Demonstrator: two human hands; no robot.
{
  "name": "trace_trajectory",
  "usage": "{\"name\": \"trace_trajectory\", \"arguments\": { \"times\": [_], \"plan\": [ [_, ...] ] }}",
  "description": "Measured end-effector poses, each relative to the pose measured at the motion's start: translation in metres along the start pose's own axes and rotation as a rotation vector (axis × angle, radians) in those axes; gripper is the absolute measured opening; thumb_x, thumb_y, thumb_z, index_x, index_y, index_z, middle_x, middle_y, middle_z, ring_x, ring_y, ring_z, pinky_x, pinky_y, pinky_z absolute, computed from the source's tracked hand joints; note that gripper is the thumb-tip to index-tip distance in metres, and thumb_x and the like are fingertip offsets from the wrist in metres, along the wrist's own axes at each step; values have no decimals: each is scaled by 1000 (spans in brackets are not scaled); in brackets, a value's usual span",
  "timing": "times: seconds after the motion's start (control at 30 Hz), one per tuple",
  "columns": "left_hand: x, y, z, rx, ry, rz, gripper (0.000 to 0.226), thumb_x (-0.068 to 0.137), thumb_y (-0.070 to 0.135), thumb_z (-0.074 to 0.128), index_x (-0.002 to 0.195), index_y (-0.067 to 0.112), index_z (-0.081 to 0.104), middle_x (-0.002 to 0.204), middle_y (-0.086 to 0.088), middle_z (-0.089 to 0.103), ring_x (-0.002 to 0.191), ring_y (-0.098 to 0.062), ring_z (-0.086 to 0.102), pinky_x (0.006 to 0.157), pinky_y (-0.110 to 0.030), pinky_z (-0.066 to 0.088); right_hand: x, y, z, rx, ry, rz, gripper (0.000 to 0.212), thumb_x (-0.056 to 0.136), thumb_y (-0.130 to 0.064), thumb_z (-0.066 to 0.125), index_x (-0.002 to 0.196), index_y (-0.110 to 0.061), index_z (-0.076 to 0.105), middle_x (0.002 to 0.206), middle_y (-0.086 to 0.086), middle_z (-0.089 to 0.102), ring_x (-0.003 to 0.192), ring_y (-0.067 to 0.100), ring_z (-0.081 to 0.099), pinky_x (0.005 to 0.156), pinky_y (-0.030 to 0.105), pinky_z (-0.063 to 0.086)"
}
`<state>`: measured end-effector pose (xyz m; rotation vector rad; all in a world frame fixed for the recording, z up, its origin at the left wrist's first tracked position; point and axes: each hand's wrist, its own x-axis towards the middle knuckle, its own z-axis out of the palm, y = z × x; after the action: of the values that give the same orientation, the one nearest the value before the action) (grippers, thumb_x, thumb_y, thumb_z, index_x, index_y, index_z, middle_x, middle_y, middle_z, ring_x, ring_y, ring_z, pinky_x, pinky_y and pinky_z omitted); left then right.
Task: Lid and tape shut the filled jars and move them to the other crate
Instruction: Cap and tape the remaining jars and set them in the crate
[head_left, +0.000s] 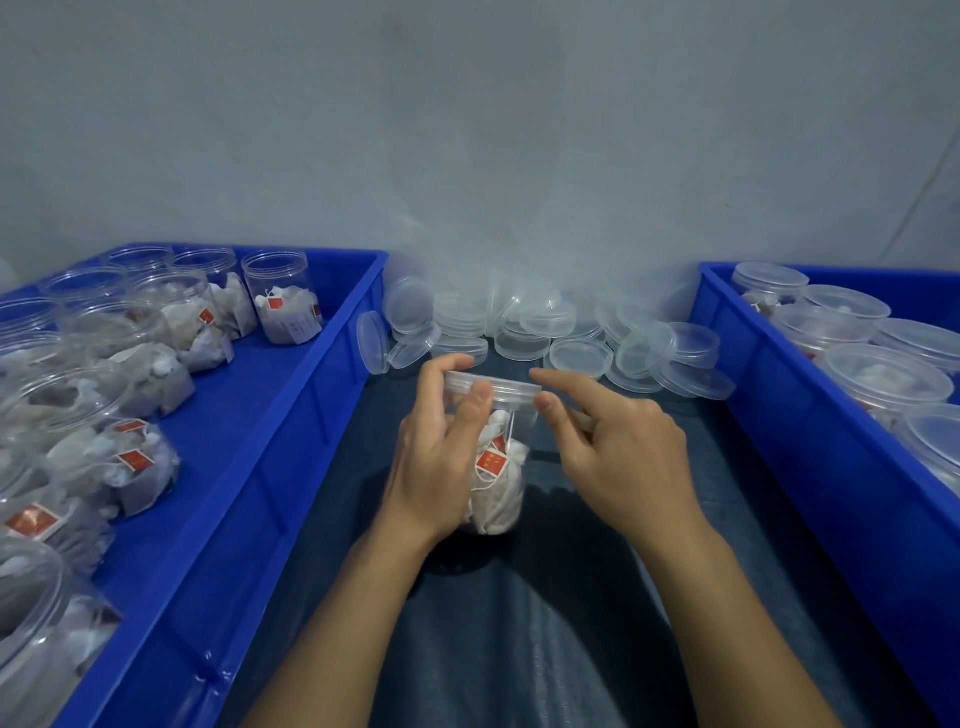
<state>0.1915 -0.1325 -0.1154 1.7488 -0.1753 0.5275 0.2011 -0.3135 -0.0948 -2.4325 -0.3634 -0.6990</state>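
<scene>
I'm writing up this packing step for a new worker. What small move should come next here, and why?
Probably press tape around the lid seam. The left hand grips the jar, already capped, and the right hand has its fingertips at the rim, seemingly pinching clear tape.

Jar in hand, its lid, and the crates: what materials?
Jar: clear, glossy, probably plastic; the tea bags show through.
Lid: translucent, likely plastic; looks milky.
Left crate and right crate: opaque blue, seemingly moulded plastic; ribbed walls, slight sheen.

Lidded clear jar (501, 457) of teabags, upright between crates
</scene>
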Motion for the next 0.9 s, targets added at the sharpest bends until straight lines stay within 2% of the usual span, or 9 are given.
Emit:
{"name": "trace_trajectory", "arguments": {
  "times": [0.07, 0.2, 0.33, 0.47, 0.57, 0.63, 0.77, 0.83, 0.9],
  "plan": [
    [1, -2, -3, -12, -25, -28, 40, 99, 66, 47, 131, 42, 53, 108, 16, 73, 96, -8, 72, 82, -25, 56, 0, -1, 2, 22, -10, 3, 36, 101, -63, 44, 135, -59, 56, 62, -22, 59, 81, 25, 67, 72, 41, 53],
    [2, -3, -4, -16, -45, -70, 48, 97, 73, 44, 139, 50, 42, 118, 26, 68, 108, -6, 70, 92, -31, 51, -1, -3, 7, 32, 22, 3, 36, 102, -61, 42, 135, -58, 58, 70, -12, 68, 81, 27, 68, 72, 42, 54],
    [1, -1, -2, 107, 67, -35, 53, 93, 73, 44, 135, 41, 39, 110, 13, 67, 105, -2, 65, 86, -21, 47, -2, -4, 10, 17, 62, -15, 39, 101, -61, 39, 133, -55, 61, 71, -9, 71, 76, 26, 68, 67, 39, 52],
    [1, 6, 0, 277, 219, 29, 38, 100, 64, 50, 118, 31, 52, 109, 10, 66, 96, -1, 64, 77, -21, 49, -3, -9, 11, -41, 132, -38, 33, 102, -55, 49, 127, -48, 68, 77, -7, 76, 77, 32, 71, 64, 39, 50],
    [-3, 11, 6, 292, 231, -23, 36, 101, 59, 46, 120, 31, 57, 115, 11, 68, 100, 1, 63, 85, -30, 51, -6, -17, 9, -71, 155, -27, 25, 103, -49, 58, 124, -43, 71, 78, -4, 76, 74, 38, 70, 60, 39, 47],
    [-5, 13, 11, 285, 190, -88, 33, 102, 57, 43, 126, 35, 50, 121, 8, 68, 105, -11, 64, 86, -39, 48, -7, -21, 9, -90, 167, -36, 24, 102, -45, 61, 122, -40, 73, 77, -4, 76, 71, 39, 70, 58, 38, 43],
    [-6, 13, 13, 277, 179, -146, 26, 107, 57, 44, 126, 41, 39, 118, 4, 70, 100, -21, 66, 82, -42, 47, -10, -30, 8, -68, 73, -29, 46, 97, -45, 37, 135, -41, 65, 87, -4, 76, 78, 35, 69, 61, 37, 35],
    [-4, 14, 12, 236, 201, -147, 30, 104, 63, 44, 123, 41, 42, 114, 4, 71, 98, -19, 67, 83, -43, 50, -10, -30, 6, -20, 7, -6, 62, 90, -48, 23, 141, -44, 58, 91, -3, 76, 83, 34, 68, 65, 39, 38],
    [-4, 13, 10, 201, 217, -138, 38, 98, 69, 41, 122, 40, 45, 110, 3, 71, 97, -20, 67, 83, -44, 52, -8, -28, 4, -3, 0, 7, 62, 89, -50, 21, 141, -47, 57, 88, -2, 76, 85, 33, 67, 68, 42, 44]
  ]
}}
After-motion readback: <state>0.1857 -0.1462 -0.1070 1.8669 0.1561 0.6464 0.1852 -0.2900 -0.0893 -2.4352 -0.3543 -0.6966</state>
